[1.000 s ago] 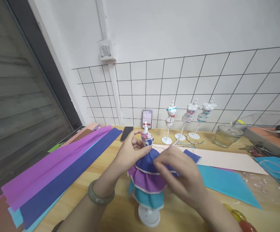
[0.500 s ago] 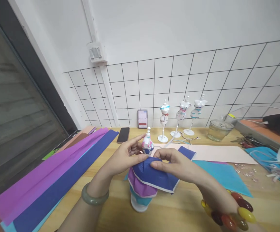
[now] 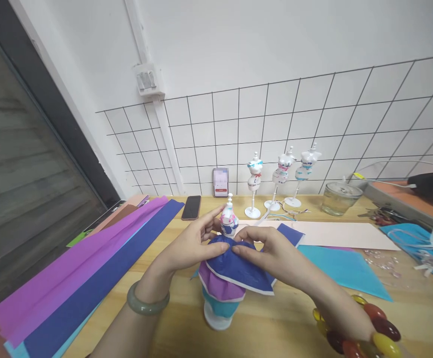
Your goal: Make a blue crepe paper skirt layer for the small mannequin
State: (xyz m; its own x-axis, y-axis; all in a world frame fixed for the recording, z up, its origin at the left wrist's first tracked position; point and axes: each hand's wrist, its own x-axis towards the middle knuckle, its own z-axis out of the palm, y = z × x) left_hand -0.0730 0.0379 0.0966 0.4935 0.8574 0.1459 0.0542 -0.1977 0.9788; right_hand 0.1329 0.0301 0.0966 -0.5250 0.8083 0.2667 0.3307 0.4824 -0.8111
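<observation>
A small white mannequin (image 3: 229, 221) with pink and blue markings stands upright at the middle of the table. Its skirt has layers: blue paper (image 3: 239, 268) with a white edge on top, purple paper (image 3: 222, 288) below, then turquoise paper (image 3: 224, 309). My left hand (image 3: 197, 238) reaches round the mannequin's left side, thumb pressing the blue paper at the waist. From the right, my right hand (image 3: 261, 248) pinches the same blue paper between thumb and fingers, the two thumbs close together. Fingertips behind the mannequin are hidden.
Several long sheets of paper (image 3: 89, 268) lie at the left. Behind stand three more mannequins (image 3: 254, 174), a dark phone (image 3: 191, 207) and a propped-up phone (image 3: 221, 183). On the right are a glass (image 3: 341, 199), turquoise paper (image 3: 343, 266), clear beads (image 3: 384, 261) and white ribbons (image 3: 431, 256).
My right hand has moved slightly left, its thumb now nearer the left one. The blue paper is drawn in more closely at the waist, and its lower edge has shifted.
</observation>
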